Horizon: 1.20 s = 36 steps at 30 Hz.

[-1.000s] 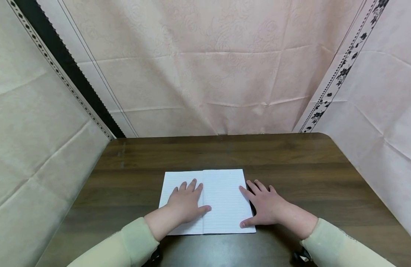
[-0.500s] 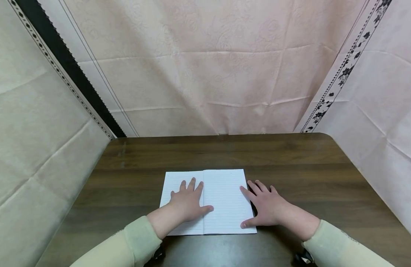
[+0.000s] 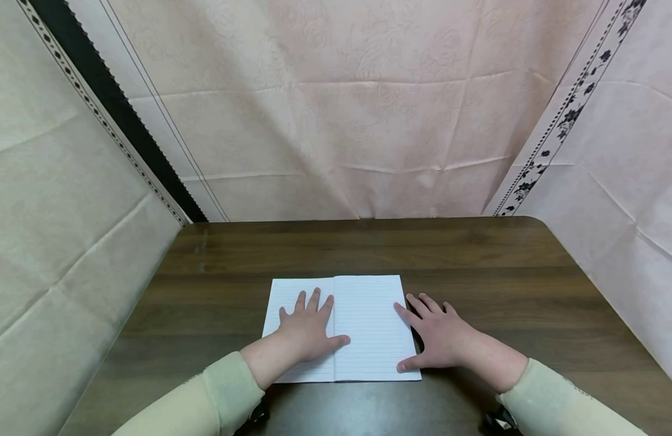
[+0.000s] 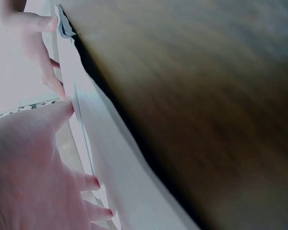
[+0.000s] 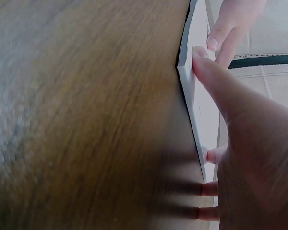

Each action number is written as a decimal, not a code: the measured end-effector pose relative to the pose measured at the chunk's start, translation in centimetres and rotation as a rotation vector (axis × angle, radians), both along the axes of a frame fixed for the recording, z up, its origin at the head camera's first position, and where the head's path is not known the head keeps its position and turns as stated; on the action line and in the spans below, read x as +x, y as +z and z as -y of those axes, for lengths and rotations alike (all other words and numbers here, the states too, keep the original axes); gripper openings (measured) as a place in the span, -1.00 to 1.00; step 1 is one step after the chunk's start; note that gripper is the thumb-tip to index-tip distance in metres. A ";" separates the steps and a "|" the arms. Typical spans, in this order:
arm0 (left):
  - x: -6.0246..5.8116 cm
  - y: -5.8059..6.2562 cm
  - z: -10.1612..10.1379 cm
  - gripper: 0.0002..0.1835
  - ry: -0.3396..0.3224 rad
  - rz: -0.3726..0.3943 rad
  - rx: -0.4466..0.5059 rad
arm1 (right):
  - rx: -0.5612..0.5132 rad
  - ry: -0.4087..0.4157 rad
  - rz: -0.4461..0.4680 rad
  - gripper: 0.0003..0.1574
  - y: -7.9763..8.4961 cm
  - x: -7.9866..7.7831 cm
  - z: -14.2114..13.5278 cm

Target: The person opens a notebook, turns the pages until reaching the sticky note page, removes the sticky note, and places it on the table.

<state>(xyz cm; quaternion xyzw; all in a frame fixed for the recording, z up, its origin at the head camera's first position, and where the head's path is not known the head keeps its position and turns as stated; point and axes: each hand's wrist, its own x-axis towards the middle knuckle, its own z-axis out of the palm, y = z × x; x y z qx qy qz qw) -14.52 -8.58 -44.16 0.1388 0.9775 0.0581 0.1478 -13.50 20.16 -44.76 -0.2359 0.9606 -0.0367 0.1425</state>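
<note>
A notebook [image 3: 371, 321] with white lined pages lies spread flat on the brown wooden table, its fold running between the two pages. My left hand [image 3: 308, 333] rests on the left page with fingers spread, the thumb reaching across the fold onto the right page. At the right page's outer edge is my right hand [image 3: 442, 336], its thumb and index fingertip on the paper and the other fingers beyond the edge. In the left wrist view the left palm [image 4: 29, 163] faces the page. The right wrist view shows the right thumb [image 5: 213, 76] touching the notebook near its corner.
Brown wood-grain table [image 3: 336, 248] surrounds the notebook. Pale patterned cloth [image 3: 336, 121] hangs behind the table, with more cloth on both sides. A dark strip [image 3: 123, 115] runs down at the back left. Light green sleeves [image 3: 234, 387] cover both forearms.
The left hand has shifted slightly up and right over the page. The right hand keeps nearly the same place, and the whole view has moved a little.
</note>
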 end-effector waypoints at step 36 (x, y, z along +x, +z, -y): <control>-0.5 -0.9 0.0 0.04 -0.020 -0.015 -0.033 | -0.019 -0.008 -0.051 0.58 -0.7 0.1 -0.4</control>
